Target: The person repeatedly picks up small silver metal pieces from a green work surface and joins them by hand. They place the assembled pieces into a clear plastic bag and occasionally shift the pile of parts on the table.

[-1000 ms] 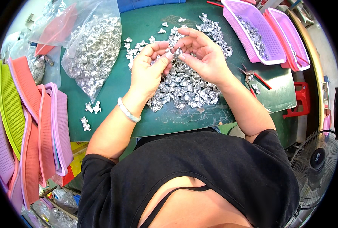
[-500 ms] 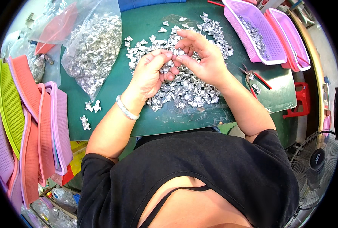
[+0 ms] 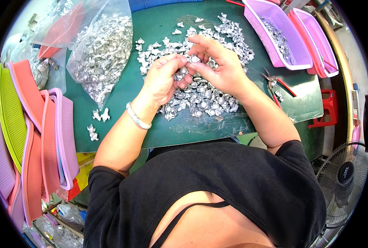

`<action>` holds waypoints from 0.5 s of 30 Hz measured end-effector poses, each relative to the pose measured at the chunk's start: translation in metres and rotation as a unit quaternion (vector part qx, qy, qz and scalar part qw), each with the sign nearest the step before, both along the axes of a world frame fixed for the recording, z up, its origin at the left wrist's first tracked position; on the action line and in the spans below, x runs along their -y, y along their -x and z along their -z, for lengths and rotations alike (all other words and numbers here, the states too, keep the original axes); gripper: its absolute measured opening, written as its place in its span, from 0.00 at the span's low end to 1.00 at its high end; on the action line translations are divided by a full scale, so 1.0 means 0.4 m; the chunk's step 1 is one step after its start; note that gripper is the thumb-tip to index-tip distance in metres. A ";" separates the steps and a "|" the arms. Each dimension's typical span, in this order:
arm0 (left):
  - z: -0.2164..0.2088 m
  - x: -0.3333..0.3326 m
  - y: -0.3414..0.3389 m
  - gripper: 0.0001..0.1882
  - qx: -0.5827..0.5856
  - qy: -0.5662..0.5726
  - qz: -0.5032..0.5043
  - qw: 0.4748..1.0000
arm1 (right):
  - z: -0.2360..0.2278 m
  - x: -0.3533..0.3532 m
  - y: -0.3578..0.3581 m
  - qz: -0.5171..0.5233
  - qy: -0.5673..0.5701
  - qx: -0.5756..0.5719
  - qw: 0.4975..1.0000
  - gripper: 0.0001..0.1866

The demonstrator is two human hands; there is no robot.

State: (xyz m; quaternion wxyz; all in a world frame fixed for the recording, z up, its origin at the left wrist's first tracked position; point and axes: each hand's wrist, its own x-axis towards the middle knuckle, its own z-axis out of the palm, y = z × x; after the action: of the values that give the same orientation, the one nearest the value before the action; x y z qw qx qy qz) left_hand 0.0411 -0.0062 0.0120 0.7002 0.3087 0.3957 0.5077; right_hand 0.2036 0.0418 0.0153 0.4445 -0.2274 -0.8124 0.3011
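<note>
Small silver metal pieces (image 3: 200, 89) lie heaped at upper centre on the green tabletop (image 3: 122, 89), one pinched between left hand (image 3: 161, 80) and right hand (image 3: 219, 68), both grips closed on it; fumbled, it could vanish among the pile below.

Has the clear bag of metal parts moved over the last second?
No. The clear bag keeps its spot on the green mat, left of the loose pile; only both hands shift slightly.

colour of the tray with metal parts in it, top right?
Light purple tray, a perforated plastic basket; seen clearly in the head view, with a pink one beside it.
</note>
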 end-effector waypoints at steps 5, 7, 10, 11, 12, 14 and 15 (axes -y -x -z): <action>0.000 0.000 0.000 0.09 0.013 0.016 -0.010 1.000 | 0.001 -0.001 0.003 -0.023 0.045 -0.030 0.998 0.25; -0.001 0.001 0.001 0.10 0.016 0.016 -0.006 1.000 | 0.005 -0.001 0.004 -0.039 0.085 -0.057 0.994 0.24; -0.005 0.001 0.002 0.11 0.024 0.015 -0.002 1.000 | 0.009 -0.005 0.004 -0.051 0.121 -0.082 0.988 0.23; -0.006 0.002 0.003 0.11 0.026 0.012 -0.002 1.000 | 0.007 -0.005 0.002 -0.058 0.138 -0.071 0.986 0.23; -0.007 0.004 0.004 0.11 0.029 0.010 -0.003 1.000 | 0.003 -0.005 -0.001 -0.065 0.155 -0.060 0.984 0.23; -0.005 0.005 0.004 0.12 0.030 0.007 -0.007 1.000 | 0.000 -0.003 -0.003 -0.075 0.184 -0.056 0.978 0.23; -0.005 0.005 0.004 0.12 0.030 0.006 -0.008 0.999 | 0.000 -0.003 -0.002 -0.078 0.198 -0.062 0.975 0.23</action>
State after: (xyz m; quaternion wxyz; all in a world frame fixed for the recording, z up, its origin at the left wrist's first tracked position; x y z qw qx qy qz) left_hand 0.0394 -0.0081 0.0140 0.7096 0.2859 0.3797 0.5202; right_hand 0.2044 0.0429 0.0152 0.4157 -0.2273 -0.7228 0.5030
